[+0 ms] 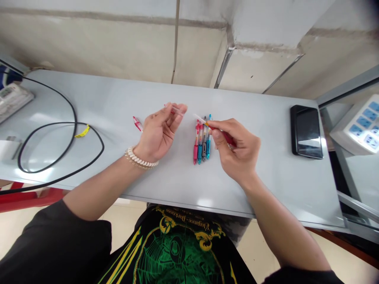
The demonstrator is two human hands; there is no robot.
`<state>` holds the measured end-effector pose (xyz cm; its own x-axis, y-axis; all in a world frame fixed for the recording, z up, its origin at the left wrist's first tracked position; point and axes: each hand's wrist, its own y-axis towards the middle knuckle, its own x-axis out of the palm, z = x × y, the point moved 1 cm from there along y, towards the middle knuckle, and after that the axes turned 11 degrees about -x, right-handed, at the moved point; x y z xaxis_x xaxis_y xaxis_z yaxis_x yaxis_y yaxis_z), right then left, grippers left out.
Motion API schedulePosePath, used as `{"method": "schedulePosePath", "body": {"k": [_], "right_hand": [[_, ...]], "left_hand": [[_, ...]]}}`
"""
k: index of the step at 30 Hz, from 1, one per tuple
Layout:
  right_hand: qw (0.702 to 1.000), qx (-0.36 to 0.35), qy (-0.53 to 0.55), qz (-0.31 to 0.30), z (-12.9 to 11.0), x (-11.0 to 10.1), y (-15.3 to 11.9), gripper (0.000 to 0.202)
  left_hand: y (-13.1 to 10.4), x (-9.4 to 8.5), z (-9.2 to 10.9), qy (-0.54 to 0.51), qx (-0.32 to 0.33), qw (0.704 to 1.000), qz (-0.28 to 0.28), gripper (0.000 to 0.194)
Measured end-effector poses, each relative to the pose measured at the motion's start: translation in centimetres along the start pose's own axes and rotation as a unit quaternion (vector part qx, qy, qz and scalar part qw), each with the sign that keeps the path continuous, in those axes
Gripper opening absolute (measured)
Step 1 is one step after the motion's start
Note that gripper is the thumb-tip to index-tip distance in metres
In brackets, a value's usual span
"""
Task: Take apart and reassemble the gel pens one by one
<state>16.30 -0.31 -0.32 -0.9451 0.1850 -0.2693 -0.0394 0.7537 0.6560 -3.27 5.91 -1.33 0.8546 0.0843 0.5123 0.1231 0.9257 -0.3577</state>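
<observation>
My left hand (161, 130), with a pale coiled band at the wrist, pinches a see-through pen barrel (177, 111) with a reddish end between thumb and fingers. To its right, my right hand (237, 148) is closed around a red pen part (228, 139), from which a thin whitish refill (199, 118) points toward the left hand. The two pieces are apart. Between and below the hands, several pens lie side by side on the table, among them one with a pink grip (195, 154) and one with a light blue grip (209, 148). My right fingers partly cover the row.
Another red-and-clear pen (137, 124) lies left of my left hand, partly hidden by it. A black cable (75, 114) with a yellow tag loops across the table's (266, 189) left side. At the right are a black device (307, 132) and a white power strip (358, 126). A wall stands behind.
</observation>
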Motion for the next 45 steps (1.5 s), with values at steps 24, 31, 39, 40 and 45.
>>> {"method": "schedulePosePath", "body": {"k": [24, 31, 39, 40, 45], "right_hand": [[0.994, -0.053, -0.095, 0.033, 0.3, 1.3, -1.4, 0.02], [0.993, -0.06, -0.101, 0.02, 0.3, 0.7, -1.2, 0.014], [0.998, -0.018, -0.058, 0.008, 0.4, 0.2, -0.9, 0.017], [0.998, -0.019, -0.052, 0.005, 0.4, 0.2, -1.0, 0.016], [0.999, 0.028, -0.031, -0.016, 0.6, 0.2, -1.0, 0.013]], "left_hand": [[-1.8, 1.4, -2.0, 0.044, 0.03, 0.998, -0.034, 0.025], [-1.8, 1.5, -1.9, 0.05, 0.042, 0.998, -0.025, 0.029], [-1.8, 1.5, -1.8, 0.042, 0.06, 0.997, -0.028, 0.03], [-1.7, 1.5, -1.8, 0.045, 0.061, 0.997, -0.024, 0.029], [-1.6, 1.5, -1.6, 0.06, 0.062, 0.996, -0.009, 0.029]]}}
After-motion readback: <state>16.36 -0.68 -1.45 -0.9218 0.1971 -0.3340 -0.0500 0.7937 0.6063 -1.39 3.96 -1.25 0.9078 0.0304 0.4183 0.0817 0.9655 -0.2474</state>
